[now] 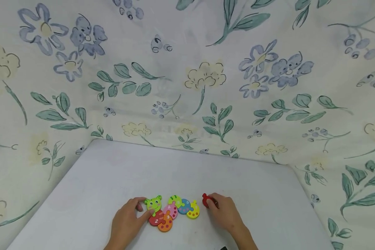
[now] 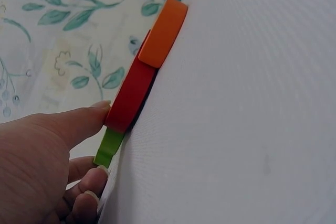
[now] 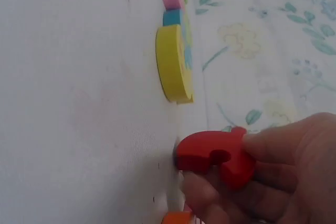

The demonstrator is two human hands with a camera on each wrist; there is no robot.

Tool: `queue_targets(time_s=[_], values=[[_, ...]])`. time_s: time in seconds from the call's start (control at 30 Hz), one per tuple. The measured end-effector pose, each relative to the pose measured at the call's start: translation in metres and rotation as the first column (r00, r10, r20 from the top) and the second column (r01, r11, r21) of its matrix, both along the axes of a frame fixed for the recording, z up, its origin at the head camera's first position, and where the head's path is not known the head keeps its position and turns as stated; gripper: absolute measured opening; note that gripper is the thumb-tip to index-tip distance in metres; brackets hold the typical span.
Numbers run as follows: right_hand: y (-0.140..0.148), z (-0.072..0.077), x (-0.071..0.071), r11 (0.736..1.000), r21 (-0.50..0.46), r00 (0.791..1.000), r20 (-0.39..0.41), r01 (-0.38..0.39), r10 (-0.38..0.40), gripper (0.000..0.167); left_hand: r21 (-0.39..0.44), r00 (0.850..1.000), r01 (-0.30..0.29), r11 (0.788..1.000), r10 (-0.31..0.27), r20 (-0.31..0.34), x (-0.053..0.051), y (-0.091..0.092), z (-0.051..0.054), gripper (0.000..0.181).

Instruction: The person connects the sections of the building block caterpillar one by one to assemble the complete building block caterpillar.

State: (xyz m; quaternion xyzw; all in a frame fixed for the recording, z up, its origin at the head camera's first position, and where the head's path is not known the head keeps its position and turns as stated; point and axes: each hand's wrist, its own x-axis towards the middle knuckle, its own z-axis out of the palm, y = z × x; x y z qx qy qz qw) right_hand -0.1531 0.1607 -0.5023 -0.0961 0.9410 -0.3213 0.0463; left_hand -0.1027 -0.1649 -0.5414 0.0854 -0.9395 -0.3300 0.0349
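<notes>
A wooden caterpillar number puzzle lies on the white table, its pieces linked in a zigzag. Its green head piece (image 1: pixel 153 203) has a smiling face; the red piece (image 1: pixel 156 218) marked 2 and orange piece (image 1: pixel 165 223) marked 3 follow. Further along come a pink piece (image 1: pixel 170 210), a light green one, a blue piece (image 1: pixel 184 206) and a yellow piece (image 3: pixel 170 61). My left hand (image 1: pixel 126 217) holds the head end between thumb and fingers. Right of the yellow end, apart from it, my right hand (image 1: pixel 223 211) pinches a loose red puzzle piece (image 3: pixel 212 153) with a knob and a notch.
The white table (image 1: pixel 143 166) meets a flower-patterned cloth (image 1: pixel 187 104) at the back and sides. An orange edge (image 3: pixel 177 217) shows below my right hand in the right wrist view. A small black object (image 1: pixel 224 248) pokes in at the bottom of the head view.
</notes>
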Motion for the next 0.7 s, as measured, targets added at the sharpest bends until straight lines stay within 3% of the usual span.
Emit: queue_targets(time_s=[0.17, 0.3, 0.43, 0.57, 0.7], values=[[0.006, -0.003, -0.004, 0.998, -0.029, 0.997, -0.051, 0.053, -0.054, 0.015, -0.002, 1.0, -0.002, 1.0, 0.002, 0.007, 0.0, 0.0, 0.001, 0.059], [0.006, -0.007, -0.006, 0.998, -0.047, 0.993, -0.11, 0.044, -0.049, 0.014, -0.006, 1.0, -0.005, 1.0, 0.005, 0.014, 0.0, -0.001, 0.001, 0.058], [-0.002, -0.011, -0.007, 0.998, 0.042, 0.984, -0.175, 0.042, -0.034, 0.019, -0.002, 1.0, -0.007, 1.0, 0.007, 0.018, 0.0, -0.002, 0.0, 0.059], [-0.01, -0.012, -0.006, 0.985, 0.174, 0.994, -0.106, 0.01, 0.009, 0.029, -0.001, 1.0, -0.009, 1.0, 0.009, 0.018, 0.0, -0.001, 0.0, 0.059], [-0.012, -0.011, -0.007, 0.978, 0.204, 0.998, -0.022, -0.05, 0.056, 0.033, 0.004, 1.0, -0.007, 1.0, 0.007, 0.017, 0.0, -0.001, 0.0, 0.059]])
